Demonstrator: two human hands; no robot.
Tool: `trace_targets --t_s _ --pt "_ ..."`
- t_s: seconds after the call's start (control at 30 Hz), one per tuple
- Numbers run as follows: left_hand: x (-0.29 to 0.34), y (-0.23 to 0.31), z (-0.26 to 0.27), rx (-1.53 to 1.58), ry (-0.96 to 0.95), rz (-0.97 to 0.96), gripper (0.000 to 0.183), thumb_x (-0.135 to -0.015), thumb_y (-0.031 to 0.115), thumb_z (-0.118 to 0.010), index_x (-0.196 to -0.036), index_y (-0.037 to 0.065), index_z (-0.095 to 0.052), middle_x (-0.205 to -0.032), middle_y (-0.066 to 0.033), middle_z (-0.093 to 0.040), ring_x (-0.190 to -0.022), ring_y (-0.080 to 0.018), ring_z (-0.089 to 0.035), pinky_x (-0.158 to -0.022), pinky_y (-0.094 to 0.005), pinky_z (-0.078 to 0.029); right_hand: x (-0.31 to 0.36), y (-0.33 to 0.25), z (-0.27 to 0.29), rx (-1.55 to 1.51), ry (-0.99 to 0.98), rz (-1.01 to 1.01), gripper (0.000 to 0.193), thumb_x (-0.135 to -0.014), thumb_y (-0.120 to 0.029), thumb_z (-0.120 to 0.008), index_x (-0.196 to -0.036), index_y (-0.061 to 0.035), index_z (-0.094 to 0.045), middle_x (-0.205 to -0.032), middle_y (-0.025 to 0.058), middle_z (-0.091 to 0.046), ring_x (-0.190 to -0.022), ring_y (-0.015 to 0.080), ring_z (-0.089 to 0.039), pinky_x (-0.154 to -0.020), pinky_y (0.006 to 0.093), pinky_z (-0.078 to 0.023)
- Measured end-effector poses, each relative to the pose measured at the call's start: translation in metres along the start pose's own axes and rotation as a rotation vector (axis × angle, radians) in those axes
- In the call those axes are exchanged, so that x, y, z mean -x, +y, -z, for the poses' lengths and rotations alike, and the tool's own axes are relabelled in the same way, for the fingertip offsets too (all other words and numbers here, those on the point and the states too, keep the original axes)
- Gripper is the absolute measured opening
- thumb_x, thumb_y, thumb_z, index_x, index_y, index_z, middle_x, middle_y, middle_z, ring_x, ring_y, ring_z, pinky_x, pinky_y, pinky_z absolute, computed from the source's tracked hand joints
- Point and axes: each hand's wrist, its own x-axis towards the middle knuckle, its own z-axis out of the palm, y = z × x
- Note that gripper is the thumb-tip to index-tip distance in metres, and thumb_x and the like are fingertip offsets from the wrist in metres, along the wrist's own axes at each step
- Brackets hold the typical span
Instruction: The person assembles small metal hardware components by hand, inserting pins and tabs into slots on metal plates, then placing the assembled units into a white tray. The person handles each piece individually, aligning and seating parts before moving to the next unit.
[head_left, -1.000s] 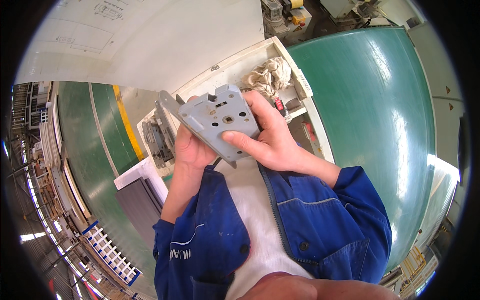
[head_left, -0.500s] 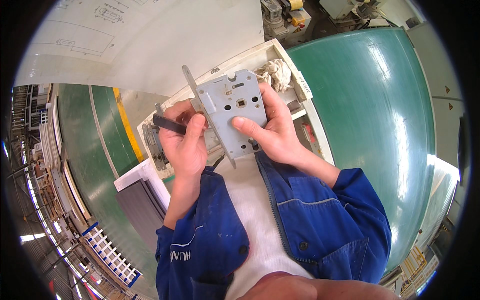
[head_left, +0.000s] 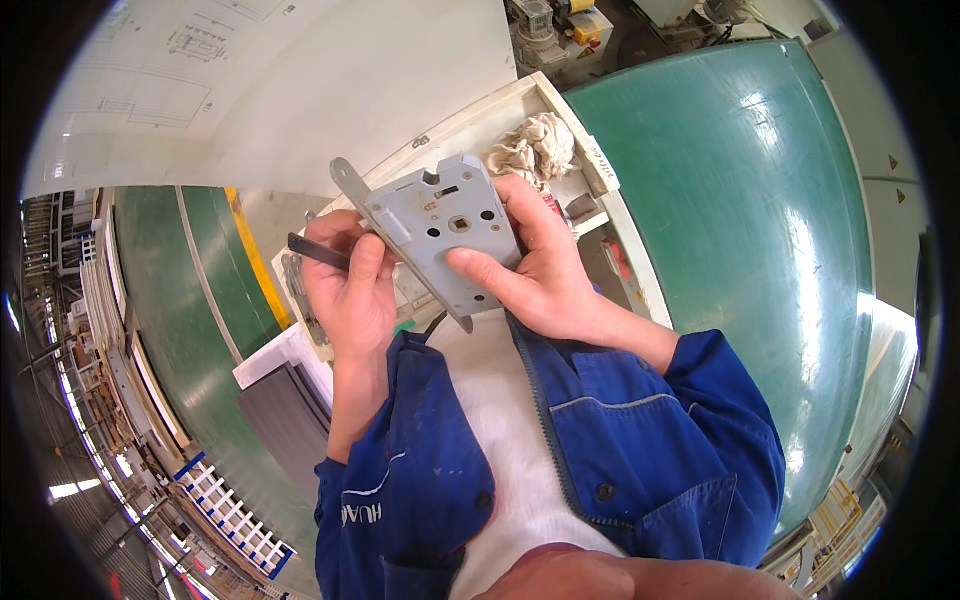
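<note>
A grey mortise lock (head_left: 415, 238) with a long, round-ended faceplate is held up in front of my chest, tilted to the left. My right hand (head_left: 545, 275) grips its case from the right, thumb lying over the front and fingers behind. At the faceplate side, my left hand (head_left: 350, 300) is closed round a dark flat bar (head_left: 318, 252), whose free end sticks out leftward. The left fingertips are close behind the faceplate; whether they touch it is hidden.
Beyond my hands stands a white wooden tray (head_left: 605, 165) with compartments, holding a crumpled cloth (head_left: 540, 145) and metal parts. A white panel with line drawings (head_left: 300, 100) rises at far left. Dark boards (head_left: 285, 405) are stacked at left, above green floor (head_left: 730, 250).
The lock has shifted left and turned, so more of its faceplate shows. My left hand, with the dark bar, has moved slightly left. Both grips are kept.
</note>
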Motion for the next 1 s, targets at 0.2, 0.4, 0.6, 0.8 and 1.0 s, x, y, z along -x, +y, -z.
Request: trace_targets --t_s 0.2,0.4,0.6,0.8,1.0 --pt "0.008 -0.004 0.0 0.012 0.062 0.002 0.014 -0.096 0.003 -0.068 -0.108 -0.001 -0.062 -0.097 -0.0077 -0.063 -0.081 -0.0135 -0.059 -0.073 -0.0269 -0.05 0.001 -0.008 -0.001 0.114 -0.018 -0.002 0.041 -0.093 -0.006 -0.072 -0.127 0.0017 -0.051 -0.103 0.0087 -0.064 -0.094 0.0128 -0.06 -0.082 0.0289 -0.051" --pt "0.012 0.0 -0.008 0.064 0.076 0.059 0.012 -0.097 0.001 -0.066 -0.108 -0.002 -0.065 -0.096 -0.0051 -0.061 -0.083 -0.0123 -0.057 -0.076 -0.0263 -0.049 0.002 -0.013 -0.001 0.145 -0.002 -0.025 0.044 -0.091 -0.009 -0.072 -0.128 0.0007 -0.05 -0.099 0.0179 -0.067 -0.089 0.0285 -0.067 -0.077 0.0358 -0.054" --pt "0.013 0.002 -0.017 0.04 0.061 0.093 0.018 -0.095 0.0 -0.067 -0.112 -0.003 -0.067 -0.095 -0.0029 -0.061 -0.079 -0.0118 -0.056 -0.079 -0.0252 -0.049 0.0 -0.009 -0.002 0.147 0.041 0.049 0.045 -0.091 -0.011 -0.072 -0.129 0.0001 -0.049 -0.099 0.0213 -0.069 -0.089 0.0372 -0.071 -0.075 0.0397 -0.055" --pt "0.013 0.003 -0.029 0.009 0.126 0.118 0.024 -0.093 0.0 -0.068 -0.117 -0.003 -0.065 -0.093 -0.0035 -0.065 -0.077 -0.0089 -0.055 -0.071 -0.0237 -0.045 0.004 -0.012 0.0 0.14 0.0 0.053 0.044 -0.093 -0.008 -0.073 -0.128 0.002 -0.05 -0.102 0.0116 -0.065 -0.092 0.0154 -0.063 -0.079 0.0318 -0.053" --pt "0.013 0.007 -0.029 0.053 0.11 0.164 0.019 -0.094 0.002 -0.068 -0.112 -0.001 -0.064 -0.087 -0.0016 -0.063 -0.074 -0.0073 -0.051 -0.064 -0.023 -0.039 0.004 -0.015 -0.001 0.232 -0.023 0.144 0.049 -0.09 -0.005 -0.075 -0.132 0.0028 -0.051 -0.103 0.0167 -0.068 -0.088 0.022 -0.07 -0.076 0.033 -0.055"
